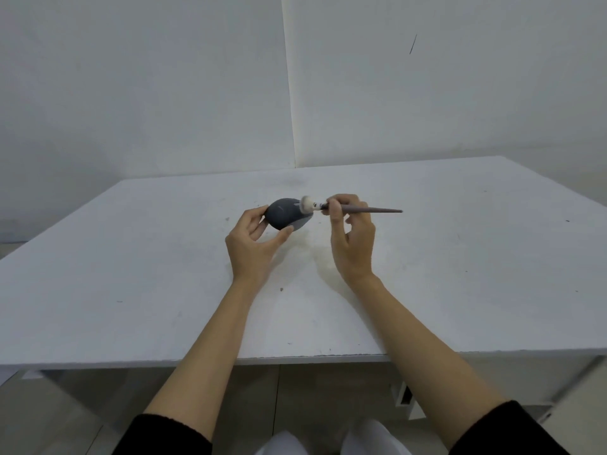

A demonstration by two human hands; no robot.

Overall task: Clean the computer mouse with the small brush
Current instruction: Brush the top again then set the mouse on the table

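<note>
Left hand point(251, 243): curled around the mouse point(286, 217), thumb on the near side, fingers on the far side.
Right hand point(352, 238): thumb and fingers pinch the brush point(353, 209) near its fluffy end.
Arms: both bare, stretched forward, black sleeves pushed up.

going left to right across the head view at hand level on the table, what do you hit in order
left hand → computer mouse → white brush head → right hand → tapered end of the brush handle, all above the white table.
</note>
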